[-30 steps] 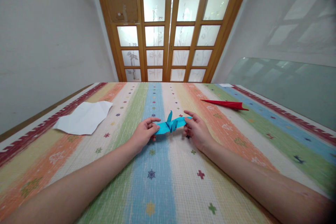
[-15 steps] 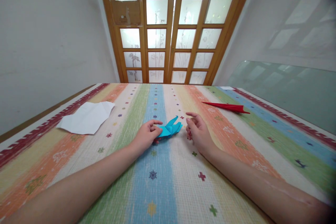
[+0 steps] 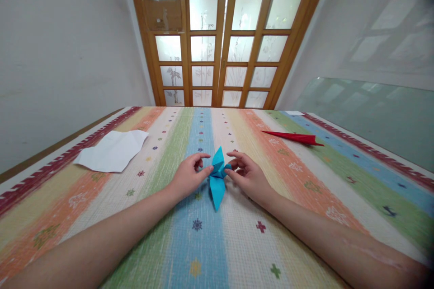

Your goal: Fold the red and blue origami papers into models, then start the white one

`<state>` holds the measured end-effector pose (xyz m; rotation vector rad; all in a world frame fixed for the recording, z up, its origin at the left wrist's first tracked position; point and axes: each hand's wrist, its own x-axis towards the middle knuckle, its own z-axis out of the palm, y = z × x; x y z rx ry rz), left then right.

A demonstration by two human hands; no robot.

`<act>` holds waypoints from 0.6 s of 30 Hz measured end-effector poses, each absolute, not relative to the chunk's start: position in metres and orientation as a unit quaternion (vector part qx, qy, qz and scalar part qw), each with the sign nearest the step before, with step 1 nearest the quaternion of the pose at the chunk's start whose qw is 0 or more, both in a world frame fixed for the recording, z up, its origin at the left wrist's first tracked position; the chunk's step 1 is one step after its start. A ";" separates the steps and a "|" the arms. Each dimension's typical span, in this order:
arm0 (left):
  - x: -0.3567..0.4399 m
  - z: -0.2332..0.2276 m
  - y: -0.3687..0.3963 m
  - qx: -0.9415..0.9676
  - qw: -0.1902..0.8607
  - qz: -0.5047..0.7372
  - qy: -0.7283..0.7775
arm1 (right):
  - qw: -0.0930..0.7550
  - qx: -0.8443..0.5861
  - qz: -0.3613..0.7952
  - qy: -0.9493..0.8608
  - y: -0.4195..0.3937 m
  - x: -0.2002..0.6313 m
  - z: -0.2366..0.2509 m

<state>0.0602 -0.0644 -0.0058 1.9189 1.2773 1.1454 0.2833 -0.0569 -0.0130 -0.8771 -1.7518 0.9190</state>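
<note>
We sit before a striped tablecloth [image 3: 305, 198] that covers the whole table, with wooden glazed doors [image 3: 224, 40] at its far end. A crumpled white paper sheet [image 3: 111, 151] lies far to our left, and a folded red paper piece [image 3: 294, 137] lies far to our right. Our left hand [image 3: 188, 176] and right hand [image 3: 249, 177] meet at the middle, each pinching the blue origami crane [image 3: 217, 178] between thumb and fingertips. The crane sits between them, one pointed wing aimed toward us over the blue stripe.
</note>
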 end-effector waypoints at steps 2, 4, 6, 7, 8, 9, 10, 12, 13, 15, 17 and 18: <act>0.061 -0.002 -0.068 0.747 0.253 0.418 0.450 | 0.468 -0.349 0.358 -0.729 -0.058 0.283 -0.014; 0.063 0.000 -0.072 0.770 0.245 0.407 0.425 | 0.466 -0.348 0.341 -0.738 -0.060 0.283 -0.014; 0.066 0.000 -0.074 0.778 0.244 0.400 0.417 | 0.463 -0.346 0.328 -0.747 -0.061 0.283 -0.014; 0.067 -0.001 -0.074 0.777 0.247 0.399 0.419 | 0.461 -0.343 0.324 -0.752 -0.062 0.283 -0.013; 0.067 -0.003 -0.073 0.773 0.252 0.399 0.423 | 0.458 -0.341 0.319 -0.757 -0.063 0.283 -0.013; 0.067 -0.004 -0.071 0.767 0.261 0.400 0.428 | 0.454 -0.339 0.314 -0.762 -0.063 0.284 -0.012; 0.067 -0.006 -0.069 0.760 0.272 0.402 0.432 | 0.449 -0.340 0.308 -0.767 -0.063 0.284 -0.011; 0.064 -0.008 -0.064 0.750 0.295 0.400 0.437 | 0.441 -0.346 0.296 -0.773 -0.062 0.284 -0.010; 0.063 -0.008 -0.062 0.748 0.304 0.396 0.437 | 0.438 -0.350 0.292 -0.775 -0.061 0.284 -0.010; 0.062 -0.008 -0.060 0.751 0.313 0.388 0.433 | 0.435 -0.355 0.288 -0.776 -0.060 0.285 -0.009; 0.061 -0.008 -0.061 0.759 0.313 0.382 0.424 | 0.433 -0.358 0.287 -0.776 -0.060 0.285 -0.009; 0.062 -0.008 -0.062 0.764 0.310 0.381 0.419 | 0.431 -0.360 0.287 -0.776 -0.060 0.285 -0.009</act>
